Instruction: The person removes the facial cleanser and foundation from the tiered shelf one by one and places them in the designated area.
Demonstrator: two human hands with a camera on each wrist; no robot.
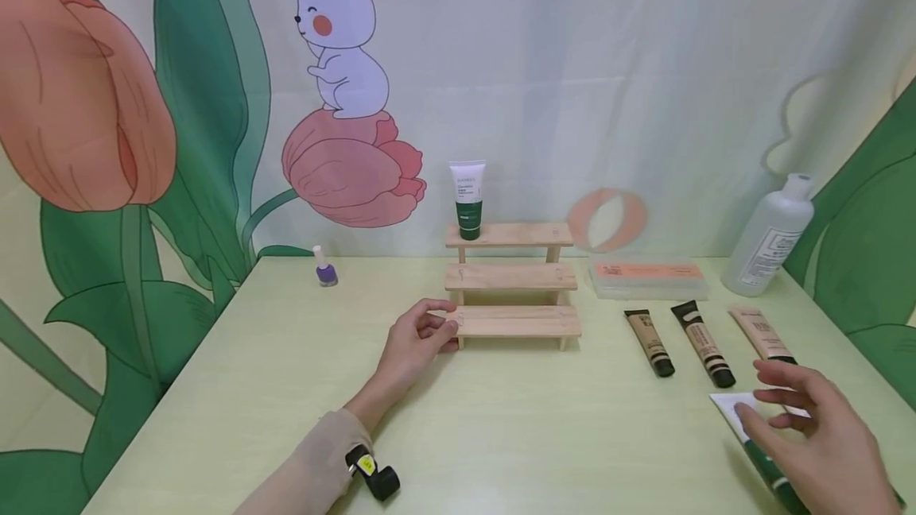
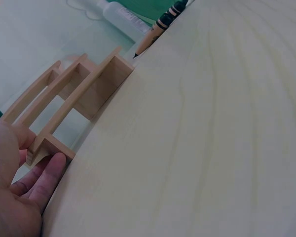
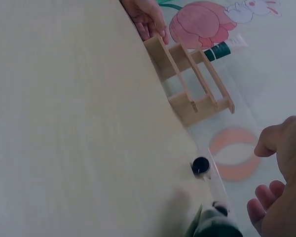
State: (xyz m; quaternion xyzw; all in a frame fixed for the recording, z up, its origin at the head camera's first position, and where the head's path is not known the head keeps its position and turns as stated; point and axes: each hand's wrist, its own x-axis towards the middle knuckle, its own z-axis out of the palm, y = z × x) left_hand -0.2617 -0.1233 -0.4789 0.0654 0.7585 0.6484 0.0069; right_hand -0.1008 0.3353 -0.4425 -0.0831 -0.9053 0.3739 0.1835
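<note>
A three-step wooden stand [image 1: 511, 323] sits at the back middle of the table. My left hand [image 1: 418, 332] grips the left end of its lowest step, with the fingertips [image 2: 58, 159] curled against that end in the left wrist view. On the top step stands a white and dark green squeeze tube [image 1: 468, 201], cap down. My right hand [image 1: 823, 427] is at the front right, thumb and fingers apart, holding nothing. Beneath it lies another white and green tube [image 1: 762, 459], partly hidden by the hand. In the right wrist view, the right hand [image 3: 286, 173] hovers above the table.
Beige squeeze tubes with black caps [image 1: 650, 342] lie right of the stand. Behind them is a flat clear box [image 1: 650, 280] with an orange label. A white bottle [image 1: 769, 237] stands at the back right, a purple nail polish bottle [image 1: 325, 269] at the back left.
</note>
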